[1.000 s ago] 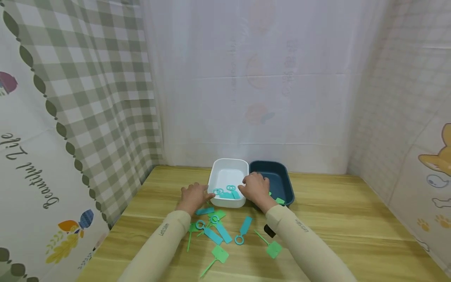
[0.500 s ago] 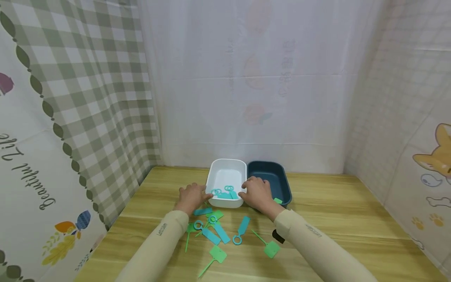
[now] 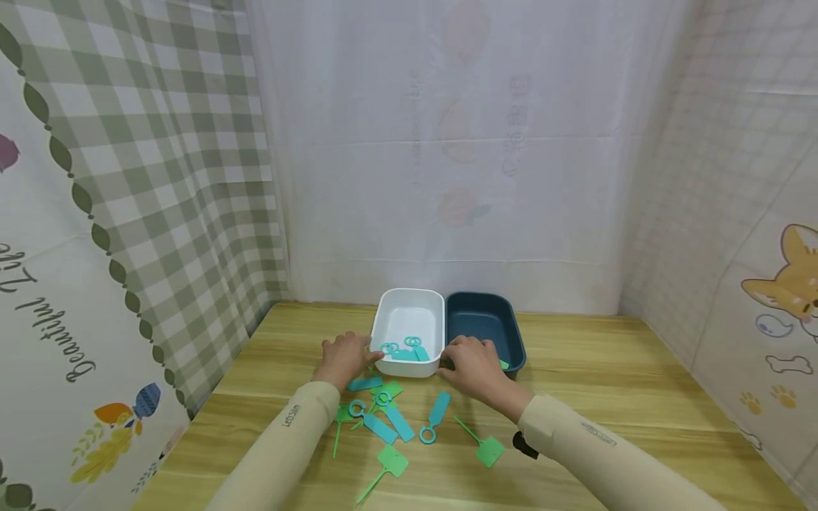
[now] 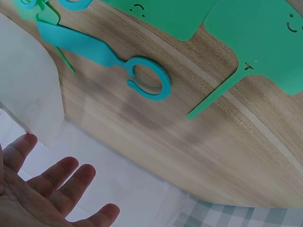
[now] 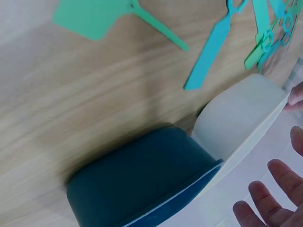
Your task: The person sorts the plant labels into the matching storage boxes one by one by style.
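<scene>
A white bin (image 3: 407,368) stands at the back of the table, with several teal ring-ended tags (image 3: 403,354) lying inside. My left hand (image 3: 341,357) is at its left side, fingers spread, touching the rim near the front corner. To the right of it, side by side, is a dark blue bin (image 3: 487,326) with a bit of green visible behind my right hand (image 3: 476,365). That hand hovers at the front where the two bins meet, fingers loosely bent, nothing seen in them. Its spread fingers (image 5: 265,198) show in the right wrist view.
In front of the bins lie loose teal ring-ended tags (image 3: 380,429) and green square tags with thin stems (image 3: 393,460), some overlapping. One green tag (image 3: 489,451) lies apart on the right. Cloth curtains (image 3: 447,177) enclose the wooden table (image 3: 575,369) at the back and sides.
My right hand has drawn back toward me from over the bins to their front edge, its forearm swinging outward to the right. The left hand stays by the white bin.
</scene>
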A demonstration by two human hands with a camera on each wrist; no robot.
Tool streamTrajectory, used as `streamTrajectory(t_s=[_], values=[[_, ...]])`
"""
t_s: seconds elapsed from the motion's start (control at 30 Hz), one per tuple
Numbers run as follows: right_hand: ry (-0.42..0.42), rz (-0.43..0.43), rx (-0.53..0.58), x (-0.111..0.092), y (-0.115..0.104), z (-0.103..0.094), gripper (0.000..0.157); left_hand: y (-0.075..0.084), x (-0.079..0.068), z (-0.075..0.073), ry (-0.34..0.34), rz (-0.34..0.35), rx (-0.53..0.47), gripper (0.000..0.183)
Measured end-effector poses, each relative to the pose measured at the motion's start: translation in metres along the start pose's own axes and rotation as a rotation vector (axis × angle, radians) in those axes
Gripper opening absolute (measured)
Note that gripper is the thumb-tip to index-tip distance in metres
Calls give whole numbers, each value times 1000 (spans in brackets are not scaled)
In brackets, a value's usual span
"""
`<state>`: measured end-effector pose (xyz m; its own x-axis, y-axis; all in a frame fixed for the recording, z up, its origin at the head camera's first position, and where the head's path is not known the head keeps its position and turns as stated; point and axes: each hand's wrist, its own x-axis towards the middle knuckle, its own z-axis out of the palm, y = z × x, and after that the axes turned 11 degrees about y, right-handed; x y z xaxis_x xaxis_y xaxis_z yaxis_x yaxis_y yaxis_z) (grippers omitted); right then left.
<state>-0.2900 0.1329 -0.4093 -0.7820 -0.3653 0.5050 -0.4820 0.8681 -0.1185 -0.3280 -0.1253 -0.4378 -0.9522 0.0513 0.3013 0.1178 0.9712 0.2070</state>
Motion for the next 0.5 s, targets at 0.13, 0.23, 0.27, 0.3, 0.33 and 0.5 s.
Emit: streamTrajectory(t_s=[0.13, 0.23, 0.27, 0.3, 0.33, 0.5], values=[[-11, -37, 12, -13, -3, -5, 22, 0, -1, 0, 6, 5, 3, 57], [-38, -64, 38, -23, -6, -5, 25, -1, -1, 0, 11, 6, 8, 57], [-54, -67, 48, -27, -7, -6, 26, -1, -1, 0, 12, 5, 4, 57], [-69, -71, 55, -30, -7, -6, 28, -1, -2, 0, 11, 4, 3, 57], [-85, -73, 60, -34, -7, -7, 29, -1, -2, 0, 10, 5, 3, 57], [-167, -43, 23, -51, 0, -9, 35, 0, -1, 0, 3, 14, 7, 57]])
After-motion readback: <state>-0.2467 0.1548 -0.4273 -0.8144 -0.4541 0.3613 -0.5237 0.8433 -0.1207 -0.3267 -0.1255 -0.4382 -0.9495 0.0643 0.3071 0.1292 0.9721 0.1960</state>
